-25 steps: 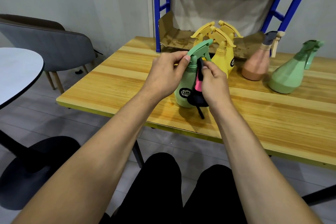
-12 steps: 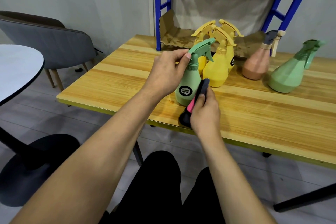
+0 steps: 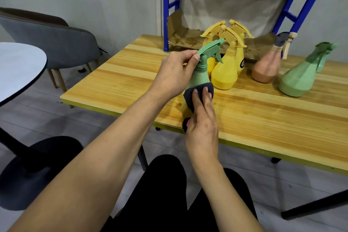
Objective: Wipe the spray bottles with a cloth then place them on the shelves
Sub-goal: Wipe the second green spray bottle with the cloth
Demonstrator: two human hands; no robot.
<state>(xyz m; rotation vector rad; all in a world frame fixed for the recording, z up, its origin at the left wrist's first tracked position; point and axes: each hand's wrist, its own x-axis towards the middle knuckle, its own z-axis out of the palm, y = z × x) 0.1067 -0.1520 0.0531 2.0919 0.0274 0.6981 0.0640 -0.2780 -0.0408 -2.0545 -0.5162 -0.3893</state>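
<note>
A green spray bottle (image 3: 201, 73) stands near the front edge of the wooden table (image 3: 263, 118). My left hand (image 3: 175, 73) grips its nozzle head from the left. My right hand (image 3: 202, 118) presses a dark cloth (image 3: 190, 96) with a pink edge flat against the bottle's lower body, hiding its label. Behind it cluster three yellow spray bottles (image 3: 226, 73). Further right stand a peach spray bottle (image 3: 266, 68) and a pale green spray bottle (image 3: 297, 77). The blue shelf frame (image 3: 166, 15) rises at the back of the table.
Creased cardboard (image 3: 186, 39) lines the lowest shelf behind the bottles. A grey chair (image 3: 56, 43) stands to the left by the wall. A round white table (image 3: 17, 69) with a black base is at the far left. My dark-trousered knees are below the table edge.
My right hand dropped from the bottle's neck toward the table edge, then came back up and laid the cloth on the bottle's lower body. My left hand kept its hold on the nozzle.
</note>
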